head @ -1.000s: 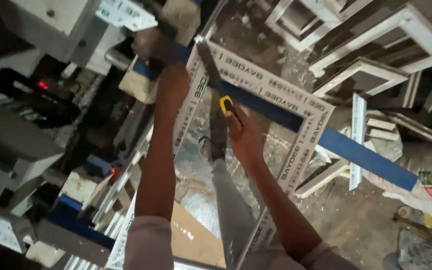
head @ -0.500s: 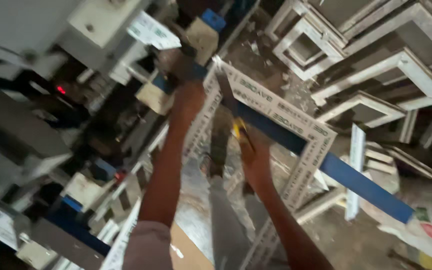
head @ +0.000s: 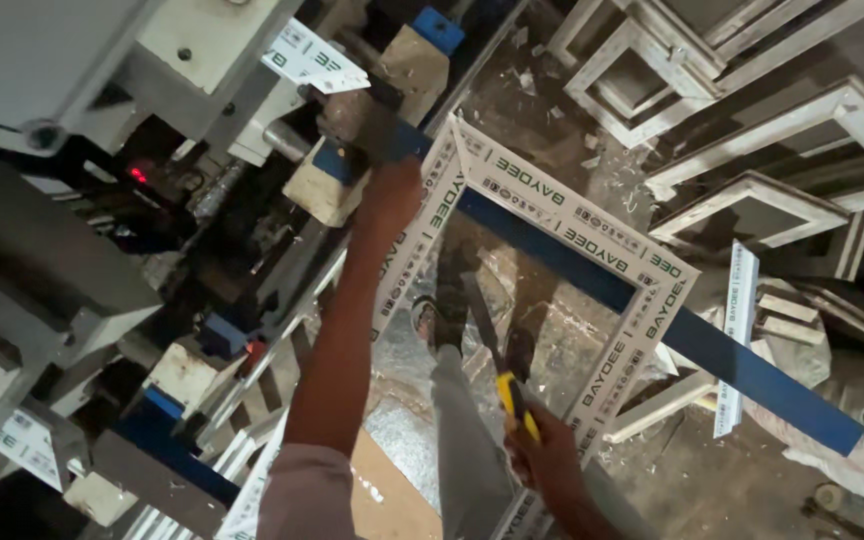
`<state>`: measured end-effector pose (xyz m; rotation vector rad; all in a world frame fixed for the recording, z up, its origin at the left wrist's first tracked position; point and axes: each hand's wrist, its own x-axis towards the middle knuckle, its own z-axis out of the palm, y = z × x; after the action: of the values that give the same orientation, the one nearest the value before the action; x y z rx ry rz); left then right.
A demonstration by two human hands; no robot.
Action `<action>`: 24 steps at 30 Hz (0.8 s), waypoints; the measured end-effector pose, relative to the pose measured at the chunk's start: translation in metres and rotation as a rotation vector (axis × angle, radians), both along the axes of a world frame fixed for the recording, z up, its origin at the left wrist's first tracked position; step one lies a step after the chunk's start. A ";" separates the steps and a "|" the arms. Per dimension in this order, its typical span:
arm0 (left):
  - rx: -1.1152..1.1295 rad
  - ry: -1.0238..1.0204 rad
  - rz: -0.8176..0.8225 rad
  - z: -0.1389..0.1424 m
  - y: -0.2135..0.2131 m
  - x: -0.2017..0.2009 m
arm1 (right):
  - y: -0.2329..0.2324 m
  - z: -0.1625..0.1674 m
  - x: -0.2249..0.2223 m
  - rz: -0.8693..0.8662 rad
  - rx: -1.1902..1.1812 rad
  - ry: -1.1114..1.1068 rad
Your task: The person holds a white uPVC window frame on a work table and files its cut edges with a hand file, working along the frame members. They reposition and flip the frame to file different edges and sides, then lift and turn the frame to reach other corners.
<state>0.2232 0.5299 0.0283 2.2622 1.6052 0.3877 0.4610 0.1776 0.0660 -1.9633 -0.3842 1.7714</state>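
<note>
Workshop floor lies below you, grey and dusty, covered with scraps, and everything here I place against the white rectangular plastic frame with printed protective film [head: 592, 290] that you hold over it.

Nearest to you, at the lower corner of this frame, your right hand [head: 550, 462] is closed around the yellow handle of a chisel-like tool with a long dark flat blade [head: 492, 340]. One second ago this hand was higher, and the blade lay against the upper corner of the frame; now you have pulled it back toward your body, and the blade points up through the open middle of the frame without touching the profile. My judgement is that the scraping at that corner is paused or finished, and the tool is free for another corner.

Further away, your left hand [head: 392, 195] is clamped on the upper left side of the frame, close to its top corner, as before. The frame itself has hardly moved and hangs tilted above your legs.

Left of the frame stands a grey and white welding machine with blue clamps [head: 102, 200]. Beyond the frame, to its upper right, a pile of finished white frames [head: 752, 130] rests on the floor.
</note>
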 end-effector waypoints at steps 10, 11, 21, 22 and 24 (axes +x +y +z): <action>0.016 0.016 0.183 0.037 -0.010 0.003 | -0.081 -0.029 0.130 0.231 0.333 -0.414; -0.051 0.023 0.341 0.045 -0.012 0.008 | -0.075 -0.027 0.137 0.245 0.464 -0.403; -0.257 0.056 0.610 0.154 -0.083 0.057 | 0.009 -0.002 0.159 0.247 0.312 0.097; -0.258 0.033 0.641 0.175 -0.084 0.066 | 0.011 0.002 0.166 0.212 0.301 0.150; -0.099 0.032 0.638 0.215 -0.113 0.091 | 0.018 0.012 0.181 0.189 0.243 0.267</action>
<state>0.3139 0.4169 0.2430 1.6438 2.2853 0.4101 0.6420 0.1952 0.0781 -1.5425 -0.6760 1.9684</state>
